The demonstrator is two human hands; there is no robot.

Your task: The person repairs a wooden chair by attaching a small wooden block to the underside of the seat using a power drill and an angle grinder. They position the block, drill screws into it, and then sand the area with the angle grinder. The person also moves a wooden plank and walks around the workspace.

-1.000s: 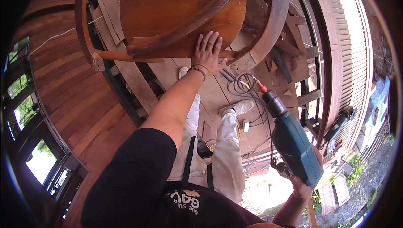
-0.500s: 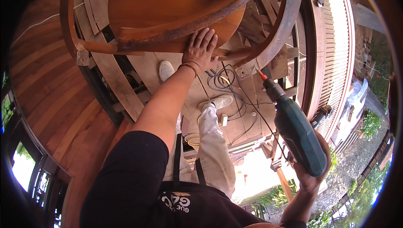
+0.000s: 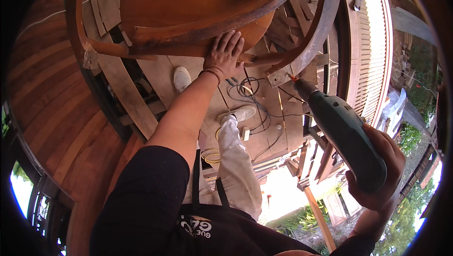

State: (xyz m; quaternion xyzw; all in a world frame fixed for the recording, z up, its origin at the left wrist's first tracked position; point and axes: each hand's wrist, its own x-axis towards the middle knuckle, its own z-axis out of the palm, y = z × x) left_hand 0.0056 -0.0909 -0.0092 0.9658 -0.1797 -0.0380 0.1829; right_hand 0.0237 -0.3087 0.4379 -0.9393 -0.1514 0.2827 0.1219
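Note:
A brown wooden chair [image 3: 188, 6] stands upside-down-looking at the top of the view, its round seat and curved back rail facing me. My left hand [image 3: 224, 54] lies flat on the seat's front edge, fingers spread, a bead bracelet on the wrist. My right hand [image 3: 377, 171] grips a teal power drill [image 3: 344, 133]. The drill's bit tip [image 3: 293, 79] points up-left and touches the end of the chair's curved leg [image 3: 283, 72].
Wooden floor planks [image 3: 56, 114] run on the left. My white shoes [image 3: 181, 78] and light trousers show below the chair. Black cables [image 3: 255, 95] and a yellow coil [image 3: 212, 154] lie on the boards. Scrap wood lies on the right, greenery beyond.
The view has tilted and the chair has come closer. The drill has risen up-left, its bit now at the chair leg's end. My left hand stays on the seat.

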